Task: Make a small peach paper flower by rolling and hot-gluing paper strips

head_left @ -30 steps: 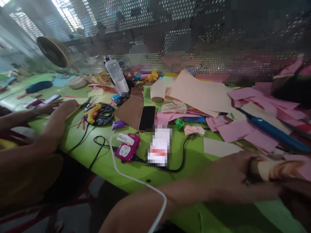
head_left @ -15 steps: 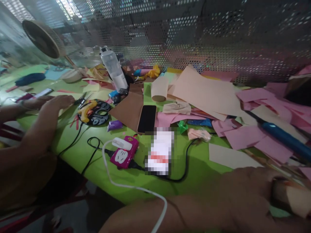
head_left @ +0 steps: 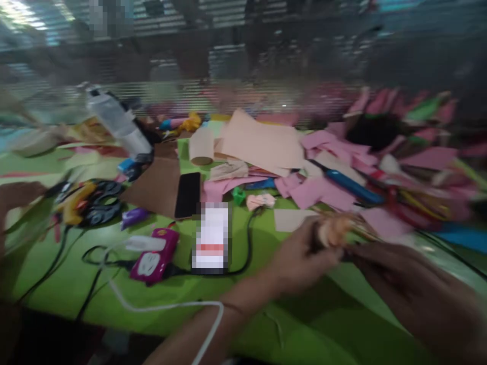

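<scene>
My left hand (head_left: 300,258) reaches in from the bottom and is closed around a small peach-coloured piece (head_left: 335,230) with a dark part at its side; blur hides its exact kind. From the right comes my right hand (head_left: 403,284), its fingers together and the tips at the lower end of that piece. What those fingertips pinch, if anything, is smeared. A white cable (head_left: 167,306) runs across my left forearm. Just beyond the hands lie a cream paper sheet (head_left: 292,220) and a blue-handled tool (head_left: 353,186).
Left of my hands are a lit phone (head_left: 212,233), a magenta power bank (head_left: 163,253) with cables and a black phone (head_left: 187,195). Behind are peach paper (head_left: 262,144), pink scraps (head_left: 312,192) and a tilted bottle (head_left: 117,121). Another person's hand (head_left: 19,195) rests at far left.
The view has swung right, so the table things sit further left. My left hand shows fully with the peach piece, and my right hand has come into view against it.
</scene>
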Action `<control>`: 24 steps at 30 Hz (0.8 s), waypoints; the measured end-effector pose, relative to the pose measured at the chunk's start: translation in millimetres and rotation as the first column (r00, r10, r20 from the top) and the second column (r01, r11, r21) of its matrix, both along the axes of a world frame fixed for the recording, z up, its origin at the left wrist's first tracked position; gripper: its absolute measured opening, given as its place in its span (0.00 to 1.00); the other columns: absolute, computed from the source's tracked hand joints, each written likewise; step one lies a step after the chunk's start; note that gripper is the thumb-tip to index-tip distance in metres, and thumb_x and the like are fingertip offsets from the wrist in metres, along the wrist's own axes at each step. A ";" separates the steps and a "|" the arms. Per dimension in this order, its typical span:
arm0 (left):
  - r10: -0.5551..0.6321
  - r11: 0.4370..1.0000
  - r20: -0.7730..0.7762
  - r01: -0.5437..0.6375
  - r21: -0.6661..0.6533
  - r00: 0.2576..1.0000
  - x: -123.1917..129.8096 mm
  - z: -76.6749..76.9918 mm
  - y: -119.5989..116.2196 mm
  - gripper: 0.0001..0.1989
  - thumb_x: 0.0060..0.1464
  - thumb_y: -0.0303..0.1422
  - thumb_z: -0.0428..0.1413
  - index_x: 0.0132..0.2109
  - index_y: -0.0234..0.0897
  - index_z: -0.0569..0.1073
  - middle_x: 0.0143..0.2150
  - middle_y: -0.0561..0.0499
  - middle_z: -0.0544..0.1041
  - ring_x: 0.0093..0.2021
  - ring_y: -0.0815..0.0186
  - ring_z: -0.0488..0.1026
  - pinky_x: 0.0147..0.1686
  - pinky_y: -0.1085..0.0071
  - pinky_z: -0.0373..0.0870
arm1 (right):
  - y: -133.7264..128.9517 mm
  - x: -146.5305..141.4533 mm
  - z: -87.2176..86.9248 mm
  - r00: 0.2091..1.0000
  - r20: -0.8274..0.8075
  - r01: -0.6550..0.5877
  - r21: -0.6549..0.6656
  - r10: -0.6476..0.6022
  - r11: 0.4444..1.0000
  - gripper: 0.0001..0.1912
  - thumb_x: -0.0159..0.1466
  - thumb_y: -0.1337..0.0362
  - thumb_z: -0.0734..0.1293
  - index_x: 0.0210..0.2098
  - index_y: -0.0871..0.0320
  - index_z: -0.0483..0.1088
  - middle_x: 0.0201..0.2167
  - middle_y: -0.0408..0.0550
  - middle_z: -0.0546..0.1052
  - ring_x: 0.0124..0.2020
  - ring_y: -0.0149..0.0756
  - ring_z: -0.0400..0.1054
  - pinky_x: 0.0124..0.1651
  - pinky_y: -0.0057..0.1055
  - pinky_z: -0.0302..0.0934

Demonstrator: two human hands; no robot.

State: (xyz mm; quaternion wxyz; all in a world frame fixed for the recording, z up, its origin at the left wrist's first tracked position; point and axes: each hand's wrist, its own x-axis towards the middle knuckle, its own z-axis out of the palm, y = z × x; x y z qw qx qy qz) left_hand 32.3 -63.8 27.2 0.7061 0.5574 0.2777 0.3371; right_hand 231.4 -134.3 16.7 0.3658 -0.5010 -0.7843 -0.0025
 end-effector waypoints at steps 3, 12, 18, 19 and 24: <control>0.032 0.995 0.014 -0.031 -0.090 0.999 -1.2 -3.3 7.7 0.24 0.54 0.39 0.57 0.57 0.39 0.69 0.53 0.45 0.74 0.53 0.57 0.69 0.54 0.62 0.66 | 10.5 -19.4 15.1 0.997 -0.065 0.052 0.071 -0.048 0.996 0.19 0.64 0.73 0.66 0.49 0.44 0.72 0.33 0.44 0.80 0.32 0.39 0.77 0.35 0.33 0.73; 0.066 0.977 -0.036 -0.072 -0.199 0.997 -4.4 -16.9 16.6 0.30 0.50 0.42 0.60 0.58 0.36 0.69 0.43 0.47 0.75 0.38 0.65 0.69 0.39 0.69 0.67 | 21.6 -27.5 12.9 0.995 -0.085 -0.044 0.078 0.050 0.996 0.14 0.67 0.71 0.63 0.50 0.55 0.72 0.38 0.51 0.81 0.38 0.37 0.77 0.38 0.31 0.72; 0.057 0.980 -0.016 -0.059 -0.190 0.998 -5.4 -26.0 19.1 0.34 0.47 0.46 0.62 0.60 0.38 0.68 0.45 0.46 0.76 0.37 0.64 0.70 0.39 0.67 0.68 | 23.0 -30.1 9.8 0.997 -0.066 -0.044 0.044 0.047 0.998 0.15 0.67 0.71 0.62 0.52 0.54 0.71 0.40 0.51 0.80 0.39 0.38 0.77 0.39 0.33 0.73; 0.057 0.980 -0.017 -0.059 -0.189 0.998 -5.7 -28.1 19.5 0.34 0.47 0.47 0.62 0.60 0.38 0.68 0.46 0.46 0.76 0.37 0.64 0.70 0.39 0.67 0.68 | 22.7 -30.6 9.7 0.997 -0.065 -0.047 0.031 0.049 0.998 0.16 0.67 0.71 0.62 0.52 0.54 0.71 0.40 0.51 0.80 0.39 0.38 0.77 0.39 0.33 0.73; 0.063 0.983 -0.032 -0.068 -0.171 0.998 -7.0 -29.7 18.4 0.33 0.48 0.45 0.62 0.60 0.39 0.69 0.47 0.46 0.76 0.39 0.64 0.70 0.40 0.68 0.69 | 22.6 -33.4 8.2 0.995 -0.075 -0.057 0.048 0.061 0.997 0.15 0.66 0.73 0.61 0.51 0.56 0.71 0.40 0.52 0.81 0.38 0.38 0.77 0.36 0.31 0.72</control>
